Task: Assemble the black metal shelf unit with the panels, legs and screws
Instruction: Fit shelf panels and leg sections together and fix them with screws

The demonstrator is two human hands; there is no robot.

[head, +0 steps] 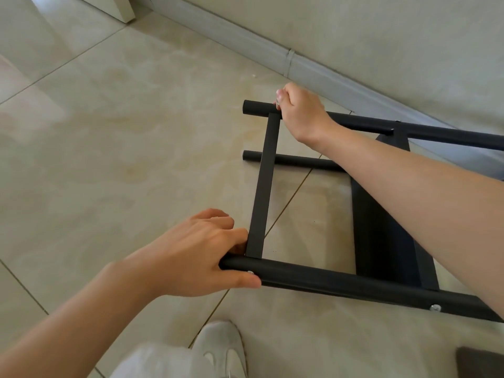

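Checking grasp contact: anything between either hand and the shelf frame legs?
Nothing visible. The left hand grips the end of the near leg directly, beside a screw. The right hand holds the far leg at the crossbar joint.

We see a tiled floor [114, 126] running to a grey baseboard [321, 69]. Below us — a white shoe [221, 347] and a pale trouser leg [155, 361].

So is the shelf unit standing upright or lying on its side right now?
Lying on its side. The shelf unit's legs run level over the floor tiles; the left hand grips the near leg, the right hand the far one.
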